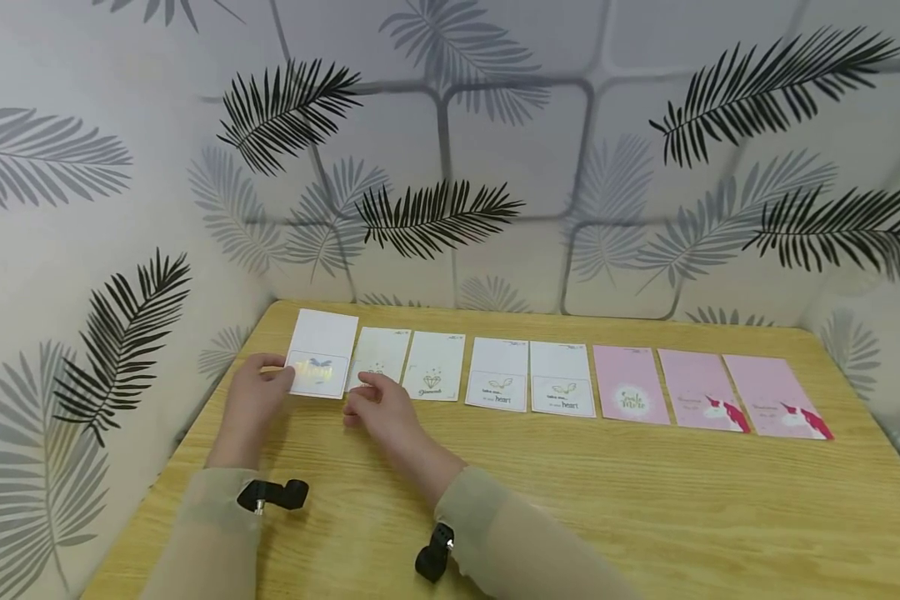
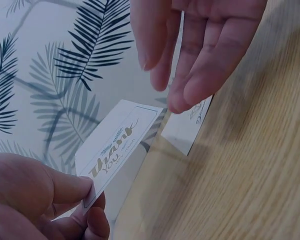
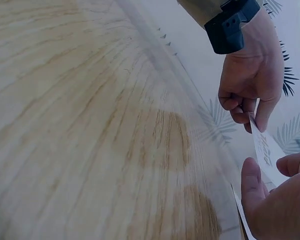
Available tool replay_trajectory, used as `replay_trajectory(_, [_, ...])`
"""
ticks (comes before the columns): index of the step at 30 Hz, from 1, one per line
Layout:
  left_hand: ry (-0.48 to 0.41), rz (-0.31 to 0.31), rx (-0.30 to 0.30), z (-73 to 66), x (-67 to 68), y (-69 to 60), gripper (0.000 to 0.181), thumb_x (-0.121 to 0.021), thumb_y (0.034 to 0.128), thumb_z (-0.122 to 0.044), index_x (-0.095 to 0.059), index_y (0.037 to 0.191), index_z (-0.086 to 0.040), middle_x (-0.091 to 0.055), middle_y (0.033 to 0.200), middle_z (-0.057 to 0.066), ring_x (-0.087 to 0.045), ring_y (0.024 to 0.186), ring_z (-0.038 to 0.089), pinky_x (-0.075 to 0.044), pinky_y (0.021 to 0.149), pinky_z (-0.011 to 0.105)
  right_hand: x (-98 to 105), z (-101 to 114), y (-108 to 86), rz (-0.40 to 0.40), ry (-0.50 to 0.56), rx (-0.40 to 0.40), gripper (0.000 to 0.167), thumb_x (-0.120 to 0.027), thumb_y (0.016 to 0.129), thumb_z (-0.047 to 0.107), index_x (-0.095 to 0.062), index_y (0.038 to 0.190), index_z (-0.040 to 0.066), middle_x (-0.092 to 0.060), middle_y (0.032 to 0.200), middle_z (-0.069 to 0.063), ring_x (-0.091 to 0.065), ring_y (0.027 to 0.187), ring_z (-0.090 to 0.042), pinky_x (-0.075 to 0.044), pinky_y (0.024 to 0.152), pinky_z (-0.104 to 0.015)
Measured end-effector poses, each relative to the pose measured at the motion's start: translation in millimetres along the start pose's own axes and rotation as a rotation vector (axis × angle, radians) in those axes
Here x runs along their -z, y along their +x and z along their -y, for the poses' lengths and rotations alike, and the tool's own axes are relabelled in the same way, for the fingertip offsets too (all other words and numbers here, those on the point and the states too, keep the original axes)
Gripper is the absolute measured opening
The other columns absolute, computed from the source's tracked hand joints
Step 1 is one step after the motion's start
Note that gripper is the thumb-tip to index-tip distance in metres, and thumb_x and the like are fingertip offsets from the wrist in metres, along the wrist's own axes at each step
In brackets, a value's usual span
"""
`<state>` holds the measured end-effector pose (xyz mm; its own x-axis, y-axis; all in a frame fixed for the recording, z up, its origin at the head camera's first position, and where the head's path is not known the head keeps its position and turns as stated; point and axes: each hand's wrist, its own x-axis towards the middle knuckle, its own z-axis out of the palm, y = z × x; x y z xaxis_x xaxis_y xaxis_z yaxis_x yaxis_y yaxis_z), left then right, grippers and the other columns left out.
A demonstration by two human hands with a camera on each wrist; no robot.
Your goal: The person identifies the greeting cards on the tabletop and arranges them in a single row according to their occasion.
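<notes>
A white card with gold "thank you" lettering (image 1: pixel 326 337) is at the left end of a row of cards. My left hand (image 1: pixel 257 398) pinches its lower left corner between thumb and fingers. In the left wrist view this thank-you card (image 2: pixel 115 145) is tilted and raised off the table. My right hand (image 1: pixel 387 415) is to the right of it, its fingers loosely bent and holding nothing. It partly covers a cream card (image 1: pixel 382 346) with a gold design; a matching cream diamond card (image 1: pixel 435 358) lies just beyond.
Farther right on the wooden table (image 1: pixel 570 508) lie two white winged-heart cards (image 1: pixel 497 375), a pink "smile more" card (image 1: pixel 630 375) and two pink unicorn cards (image 1: pixel 701 387). A leaf-patterned wall covering (image 1: pixel 510 275) rises behind the table and along its left side.
</notes>
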<state>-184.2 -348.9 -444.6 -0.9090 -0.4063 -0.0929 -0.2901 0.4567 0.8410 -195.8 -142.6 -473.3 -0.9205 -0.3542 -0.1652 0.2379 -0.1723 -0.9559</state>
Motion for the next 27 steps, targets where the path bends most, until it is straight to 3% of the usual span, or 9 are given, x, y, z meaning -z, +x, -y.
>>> replay_trajectory(11, [-0.049, 0.011, -0.001, -10.6, -11.0, -11.3, 0.047, -0.056, 0.1130, -0.022, -0.052, 0.154, 0.001, -0.061, 0.142, 0.029, -0.060, 0.115, 0.038, -0.047, 0.084, 0.042, -3, 2, 6.9, -0.082, -0.012, 0.035, 0.030, -0.067, 0.106, -0.004, -0.065, 0.136, -0.002, -0.074, 0.102, -0.015, -0.081, 0.091, -0.030, -0.065, 0.083, -0.036])
replay_trajectory(19, [0.028, -0.028, -0.065, -6.4, -15.0, -18.9, 0.048, -0.058, 0.1102, -0.015, -0.053, 0.156, 0.000, -0.064, 0.118, 0.021, -0.057, 0.089, 0.027, -0.047, 0.071, 0.036, -2, 5, 8.1, -0.097, 0.006, 0.059, 0.029, -0.065, 0.106, -0.006, -0.066, 0.135, -0.001, -0.073, 0.101, -0.016, -0.080, 0.092, -0.032, -0.065, 0.086, -0.040])
replay_trajectory(23, [0.056, -0.060, -0.093, -2.3, -15.8, -23.7, 0.050, -0.059, 0.1106, -0.014, -0.051, 0.157, 0.001, -0.067, 0.116, 0.023, -0.060, 0.088, 0.029, -0.048, 0.069, 0.036, -4, 4, 10.1, -0.109, 0.005, 0.059, 0.026, -0.065, 0.106, -0.005, -0.067, 0.132, -0.001, -0.074, 0.104, -0.016, -0.080, 0.094, -0.032, -0.065, 0.086, -0.039])
replay_trajectory(27, [0.061, -0.093, -0.076, 0.4, -15.6, -25.1, 0.047, -0.058, 0.1124, -0.014, -0.050, 0.157, -0.001, -0.066, 0.120, 0.025, -0.061, 0.094, 0.032, -0.048, 0.073, 0.038, -8, 1, 12.9, -0.102, 0.004, 0.056, 0.026, -0.066, 0.103, -0.008, -0.069, 0.129, -0.004, -0.073, 0.102, -0.015, -0.080, 0.095, -0.032, -0.065, 0.087, -0.039])
